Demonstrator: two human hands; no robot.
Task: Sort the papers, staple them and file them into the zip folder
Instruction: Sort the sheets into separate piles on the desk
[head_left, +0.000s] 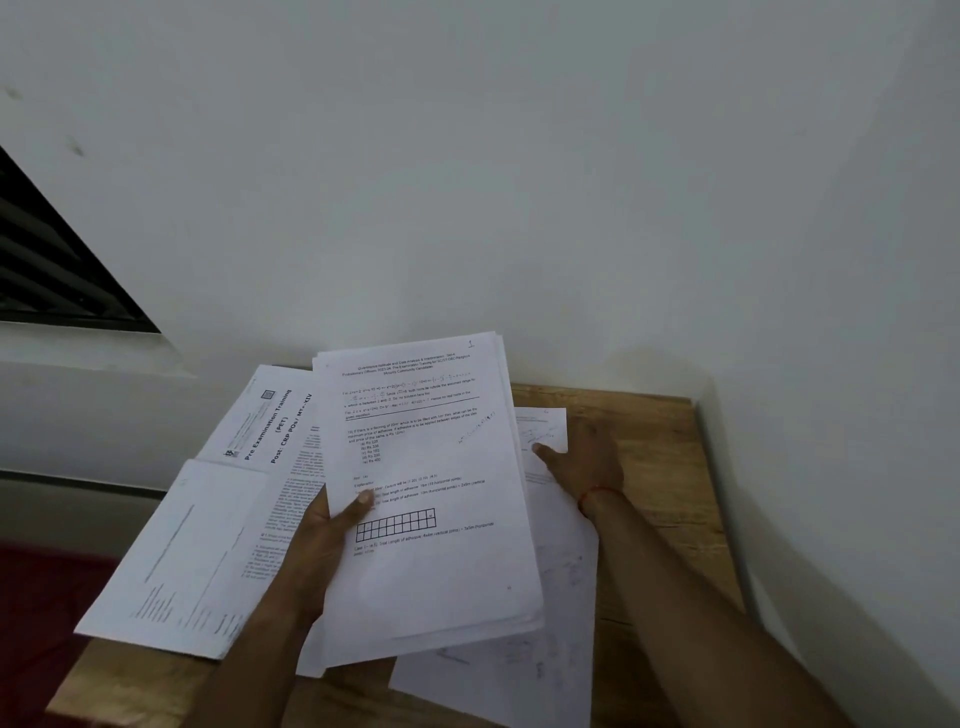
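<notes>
Closest to me, just right of a white printed exam booklet (260, 441) overhanging the table's edge, my left hand (324, 535) is gripping a thick stack of white printed sheets (431, 493). Its thumb is clamping the top page, and its fingers are hidden beneath. Right of the stack, my right hand (584, 460) is reaching across the pale wooden table (654, 467) onto a small white loose sheet (543, 428), which is lying leftward from the palm. One fingertip is touching it; the rest are possibly underneath, so I cannot tell pinch from press.
</notes>
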